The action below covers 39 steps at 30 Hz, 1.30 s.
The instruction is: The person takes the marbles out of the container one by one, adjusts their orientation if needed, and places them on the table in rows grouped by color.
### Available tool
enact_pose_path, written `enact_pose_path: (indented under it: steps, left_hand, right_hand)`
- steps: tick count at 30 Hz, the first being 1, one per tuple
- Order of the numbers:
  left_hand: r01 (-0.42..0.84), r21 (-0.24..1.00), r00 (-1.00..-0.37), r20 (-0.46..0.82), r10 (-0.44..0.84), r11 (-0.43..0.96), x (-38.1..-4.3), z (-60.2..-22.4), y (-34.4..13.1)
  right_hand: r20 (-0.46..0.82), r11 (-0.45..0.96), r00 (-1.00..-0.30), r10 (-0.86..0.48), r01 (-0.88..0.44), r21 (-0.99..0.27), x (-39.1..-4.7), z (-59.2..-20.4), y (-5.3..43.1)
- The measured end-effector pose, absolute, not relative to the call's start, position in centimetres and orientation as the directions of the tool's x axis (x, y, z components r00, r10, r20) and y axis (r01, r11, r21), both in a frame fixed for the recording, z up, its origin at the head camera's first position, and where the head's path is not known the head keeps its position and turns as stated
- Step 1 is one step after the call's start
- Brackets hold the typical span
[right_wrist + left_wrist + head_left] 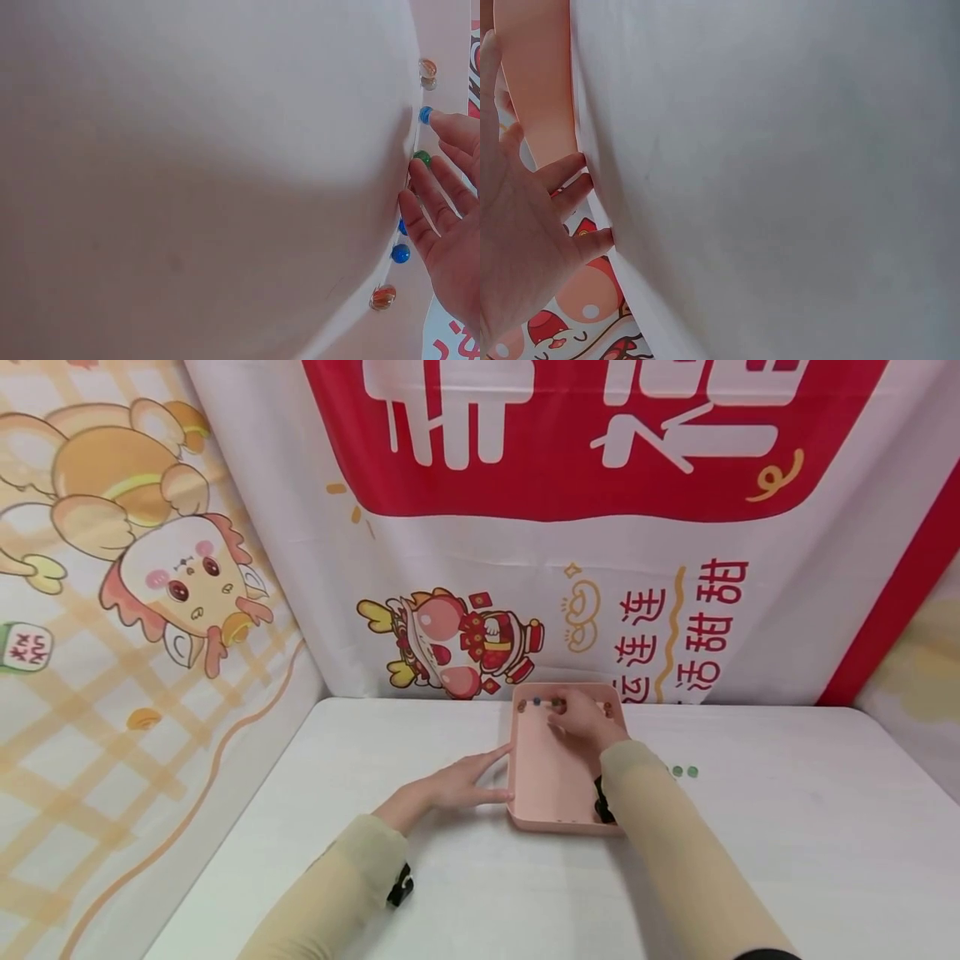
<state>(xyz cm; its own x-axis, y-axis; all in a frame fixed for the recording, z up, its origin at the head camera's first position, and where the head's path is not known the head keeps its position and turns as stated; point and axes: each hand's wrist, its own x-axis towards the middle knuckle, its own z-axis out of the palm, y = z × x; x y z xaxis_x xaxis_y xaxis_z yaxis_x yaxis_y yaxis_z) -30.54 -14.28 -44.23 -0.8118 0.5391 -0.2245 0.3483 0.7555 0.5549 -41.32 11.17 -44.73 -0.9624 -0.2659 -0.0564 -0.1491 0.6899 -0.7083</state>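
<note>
On the table (750, 827), a tray (543, 777) has marbles (537, 702) inside along 12 o'clock, right hand (585, 718) towards 1, loose marbles (678, 771) outside at 3, left hand (456, 783) at 9.

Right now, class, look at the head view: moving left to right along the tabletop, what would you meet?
Left hand → tray → green marbles outside it. The right hand overlaps the tray, so it is left out of the order.
</note>
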Motion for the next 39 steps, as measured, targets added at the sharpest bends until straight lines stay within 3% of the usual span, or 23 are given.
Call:
enact_pose_path:
  steps: [15,27,36,39]
  left_hand:
    - [0.345,0.553,-0.81,-0.233,0.538,0.759,-30.6,-44.4,-14.3]
    - [0.358,0.562,-0.807,-0.216,0.55,0.746,-30.6,-44.6,-14.1]
    - [0.357,0.566,-0.804,-0.219,0.553,0.743,-30.3,-44.2,-14.0]
    - [0.35,0.559,-0.81,-0.222,0.543,0.751,-30.4,-44.2,-14.1]
  right_hand:
    - [-0.017,0.722,-0.949,-0.313,-0.226,-0.654,-40.9,-44.7,11.8]
    - [-0.019,0.75,-0.958,-0.285,-0.211,-0.627,-40.7,-44.8,12.0]
    - [-0.07,0.838,-0.971,-0.227,-0.158,-0.522,-39.6,-42.4,12.7]
    - [-0.068,0.832,-0.959,-0.277,-0.204,-0.516,-39.7,-41.1,13.1]
